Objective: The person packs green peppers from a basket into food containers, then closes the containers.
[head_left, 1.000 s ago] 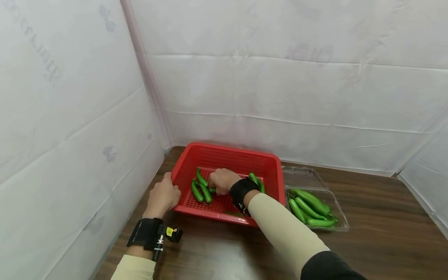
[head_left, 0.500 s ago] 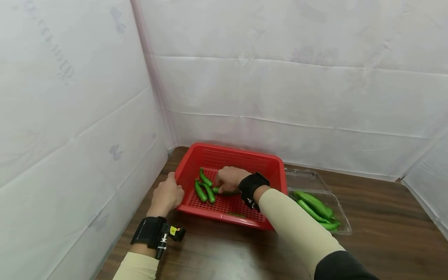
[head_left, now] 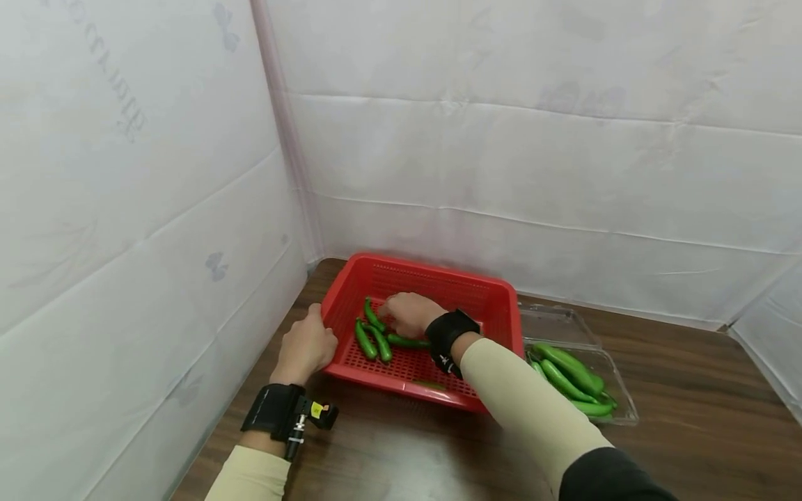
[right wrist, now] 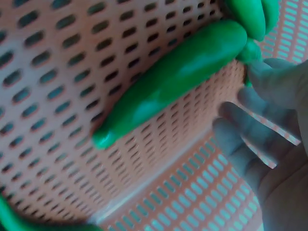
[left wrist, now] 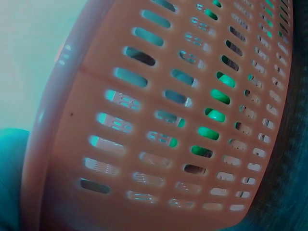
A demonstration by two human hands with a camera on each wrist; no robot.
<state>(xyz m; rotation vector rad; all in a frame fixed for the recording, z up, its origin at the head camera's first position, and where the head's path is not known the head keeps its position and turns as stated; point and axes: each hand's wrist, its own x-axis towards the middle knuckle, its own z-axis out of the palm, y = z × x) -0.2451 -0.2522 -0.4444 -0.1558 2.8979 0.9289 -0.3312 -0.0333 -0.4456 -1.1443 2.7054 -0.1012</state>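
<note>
A red perforated basket (head_left: 495, 296) stands on the table's left part. My left hand (head_left: 307, 346) holds its left rim, and the left wrist view shows only the basket wall (left wrist: 159, 120) up close. My right hand (head_left: 401, 313) is inside the basket with its fingers (right wrist: 250, 139) loosely extended and nothing in them. One green pepper (head_left: 407, 342) lies flat on the basket floor just by those fingertips, filling the right wrist view (right wrist: 178, 82). Three more green peppers (head_left: 374, 341) lie left of it.
A clear plastic clamshell box (head_left: 620, 403) sits right of the basket with its lid open, holding several green peppers (head_left: 567, 372). White sheeting walls off the left and back. Bare wooden table (head_left: 689, 431) lies in front and to the right.
My right hand has shifted slightly toward the basket's back, leaving the pepper it covered lying uncovered on the floor. The left hand stays on the rim. The view moved a little.
</note>
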